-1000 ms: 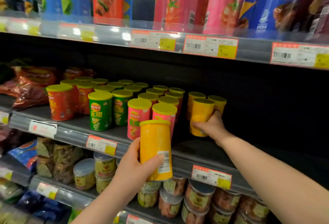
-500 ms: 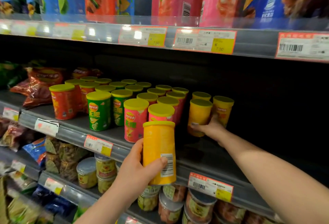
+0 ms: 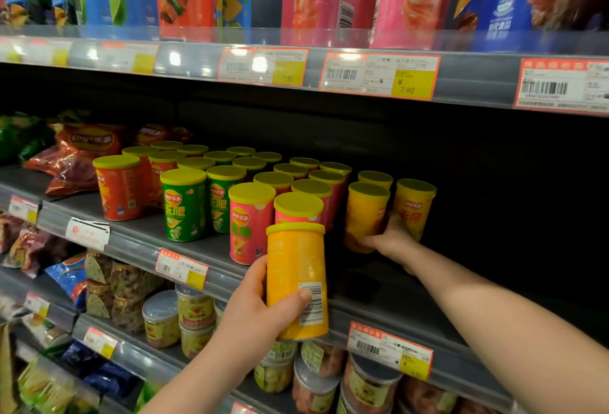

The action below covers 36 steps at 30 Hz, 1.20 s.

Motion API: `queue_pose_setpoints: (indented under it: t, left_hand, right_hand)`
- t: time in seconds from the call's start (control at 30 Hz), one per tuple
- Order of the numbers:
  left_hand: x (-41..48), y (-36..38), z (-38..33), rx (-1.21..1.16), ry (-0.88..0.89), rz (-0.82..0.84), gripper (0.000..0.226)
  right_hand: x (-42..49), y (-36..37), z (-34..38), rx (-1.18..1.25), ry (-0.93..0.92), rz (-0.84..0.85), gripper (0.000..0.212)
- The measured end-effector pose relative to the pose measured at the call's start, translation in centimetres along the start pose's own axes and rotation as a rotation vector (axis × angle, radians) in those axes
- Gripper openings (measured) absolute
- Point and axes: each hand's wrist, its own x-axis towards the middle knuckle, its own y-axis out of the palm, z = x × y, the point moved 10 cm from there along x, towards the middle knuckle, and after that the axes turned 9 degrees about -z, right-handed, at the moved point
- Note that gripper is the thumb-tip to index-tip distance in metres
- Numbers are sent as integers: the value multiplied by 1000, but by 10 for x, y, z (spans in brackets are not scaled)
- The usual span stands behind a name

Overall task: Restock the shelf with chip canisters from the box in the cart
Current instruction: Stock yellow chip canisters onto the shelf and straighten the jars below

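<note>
Head; left grip (image 3: 260,311) holds yellow canister (image 3: 295,268); right grip (image 3: 392,239) clasps shelved canister (image 3: 365,212)

Two yellow canisters, both upright, at the shelf (image 3: 148,227).
Near canister (image 3: 296,282) held just before the shelf edge; far canister (image 3: 365,216) in the yellow row, gripped low.

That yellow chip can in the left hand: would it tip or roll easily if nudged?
Probably stiff: the yellow can shows no dent under the left hand. Likely light, since one hand holds it up alone. Being taller than wide, it might tip if nudged near the lid, then roll.
</note>
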Motion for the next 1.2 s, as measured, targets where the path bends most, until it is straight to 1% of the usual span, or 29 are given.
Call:
queue_pose_setpoints:
  t: [0.13,0.27,0.4,0.57,0.7,0.9,0.97,1.07,1.13,1.2]
  left_hand:
    - [0,-3,3,-3,-11,-4,37]
    - [-1,-6,6,0,-28,-8,41]
    - [-2,-9,7,0,-29,-4,41]
    - [-3,-10,7,-16,-36,8,48]
    - [-3,-10,8,-16,-38,12,44]
    - [-3,-7,5,-2,-27,27,53]
    - [-3,-5,6,4,-24,30,50]
    - [-3,-3,8,-11,-26,30,40]
    - [-3,1,8,-27,-24,45,39]
    - [-4,6,7,-44,-22,61,42]
  right_hand:
    - [-3,6,3,-23,-3,5,83]
    - [-2,0,2,24,47,-70,75]
    - [0,5,3,1,48,-40,76]
    - [1,4,3,9,65,-88,78]
    - [1,5,4,11,64,-83,75]
    - [2,3,7,-9,51,-128,75]
    - [2,4,9,-1,55,-118,74]
    - [1,4,11,39,82,-91,68]
    - [1,5,11,53,89,-81,66]
    - [0,4,12,-6,73,-102,69]
